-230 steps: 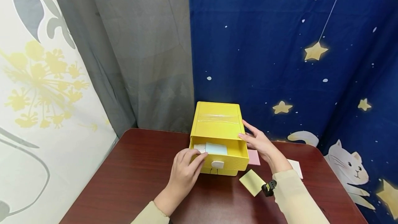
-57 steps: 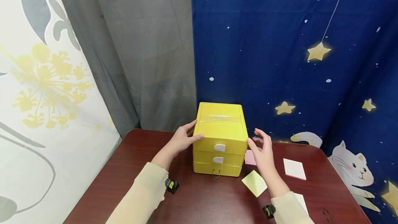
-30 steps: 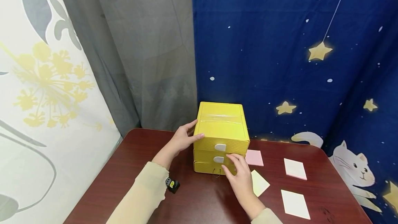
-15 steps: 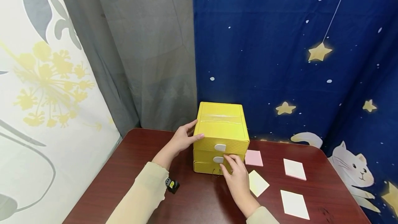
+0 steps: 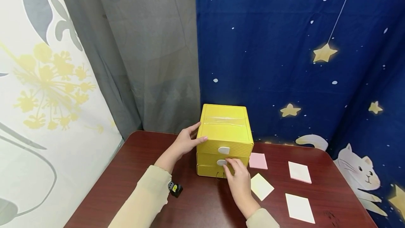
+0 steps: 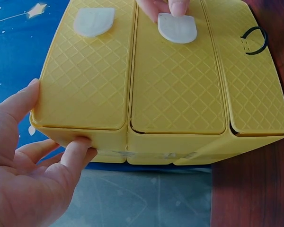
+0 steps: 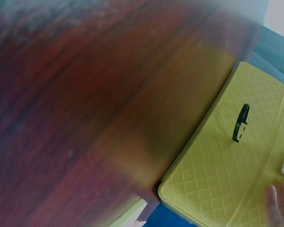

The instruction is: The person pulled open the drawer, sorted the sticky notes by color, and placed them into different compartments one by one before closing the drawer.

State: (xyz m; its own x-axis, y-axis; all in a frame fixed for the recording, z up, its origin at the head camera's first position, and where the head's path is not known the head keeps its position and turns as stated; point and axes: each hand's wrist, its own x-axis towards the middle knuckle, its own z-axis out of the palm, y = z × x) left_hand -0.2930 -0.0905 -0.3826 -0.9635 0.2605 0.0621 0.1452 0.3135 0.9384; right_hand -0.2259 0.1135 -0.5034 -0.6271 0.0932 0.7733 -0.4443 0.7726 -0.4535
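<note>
A yellow three-drawer desktop box (image 5: 224,124) stands at the back of the table, its three drawers pushed in. My left hand (image 5: 184,141) holds its upper left edge, thumb on the top front edge and fingers against the side. At the front, my right hand (image 5: 239,182) pinches the white tab handle (image 6: 179,31) of the middle drawer (image 6: 180,90). Another white tab (image 6: 93,21) sits on the top drawer (image 5: 210,147). The bottom drawer (image 7: 213,170) bears a dark loop (image 7: 241,123). In the right wrist view only a few right fingertips (image 7: 272,203) show.
To the right lie a pink sticky-note pad (image 5: 258,160), a pale yellow pad (image 5: 262,187) near my right wrist, and two white pads (image 5: 300,172) further right. The dark red table (image 5: 126,185) meets a grey curtain (image 5: 158,80) and a blue star curtain (image 5: 246,62) behind.
The top drawer, pulled out with papers inside, has been closed. My left hand moved to the box's upper left edge; my right went from its right side to the middle handle.
</note>
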